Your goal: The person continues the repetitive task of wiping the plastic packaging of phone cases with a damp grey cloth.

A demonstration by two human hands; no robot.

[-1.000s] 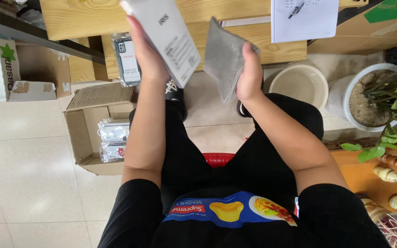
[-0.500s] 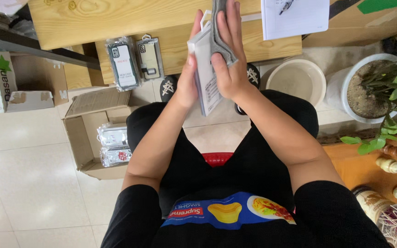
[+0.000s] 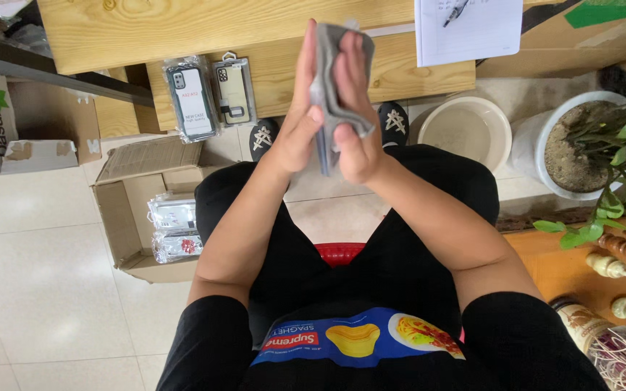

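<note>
Both hands, the left hand (image 3: 300, 127) and right hand (image 3: 353, 123), are pressing a grey flat pouch (image 3: 325, 94) in their grip; two packed cases (image 3: 211, 94) are lying done on the worktop (image 3: 204, 29) left of the grip, more waiting in the carton (image 3: 121, 217) below.

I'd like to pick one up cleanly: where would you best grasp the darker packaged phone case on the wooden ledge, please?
Take the phone case by its two long edges, from above. It lies flat on the ledge, its right edge close beside a second case, so fingers must slip between them.
</note>
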